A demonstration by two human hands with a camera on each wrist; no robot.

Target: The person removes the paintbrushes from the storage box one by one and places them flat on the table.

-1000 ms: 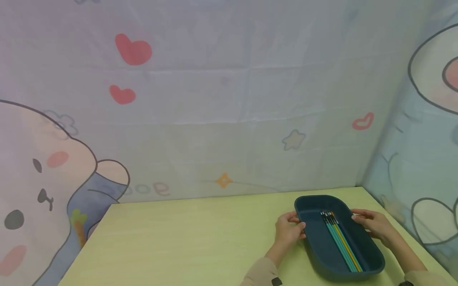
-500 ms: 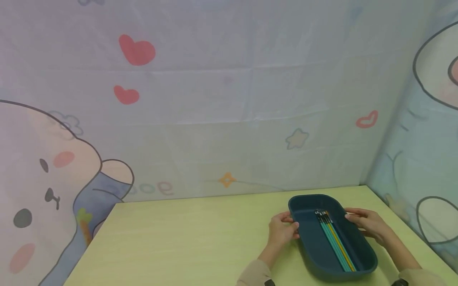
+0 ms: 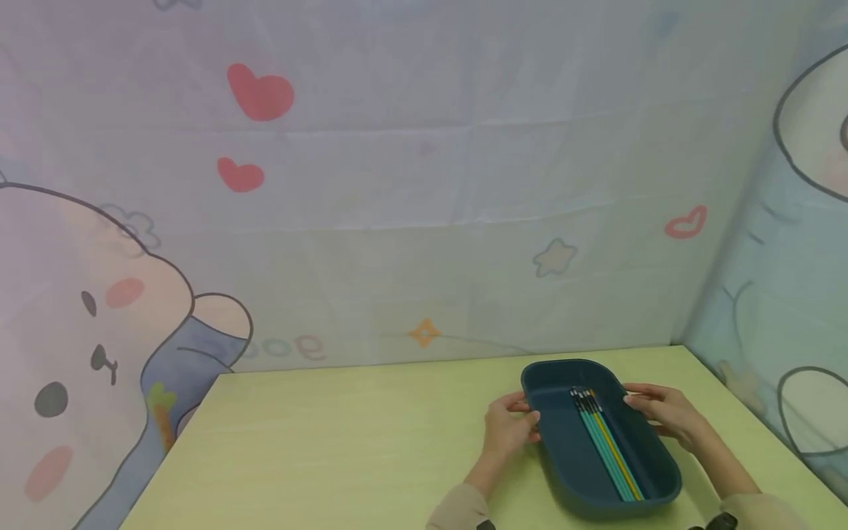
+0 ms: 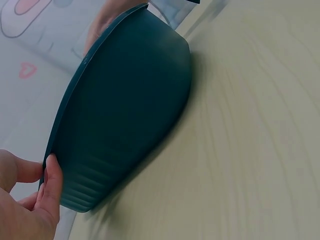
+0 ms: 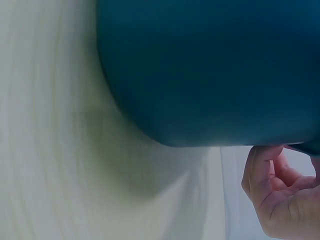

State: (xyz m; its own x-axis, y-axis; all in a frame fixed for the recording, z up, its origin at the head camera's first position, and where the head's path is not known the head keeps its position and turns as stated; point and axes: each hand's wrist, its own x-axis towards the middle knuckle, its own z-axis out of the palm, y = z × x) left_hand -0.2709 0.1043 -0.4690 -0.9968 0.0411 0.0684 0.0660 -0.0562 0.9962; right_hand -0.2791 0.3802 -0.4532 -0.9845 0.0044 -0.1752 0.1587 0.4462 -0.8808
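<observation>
Nearest are two beige sleeves, low on the right. Beyond them, the left hand pinches the left rim of a dark blue-green tray between thumb and fingers, and the right hand grips its right rim, farther along; the hands are well apart. The tray, rounded at its corners, is at the right side of the pale yellow table; whether its base touches the tabletop I cannot tell. Inside, a bundle of slim brushes lies lengthwise, right of the middle: teal handles and a yellow one, dark tips at the far end. Any print on them is too small to read. At the far side hangs a cartoon backdrop; low on its left are faint letters, a pink "g" with round shapes left of it.
</observation>
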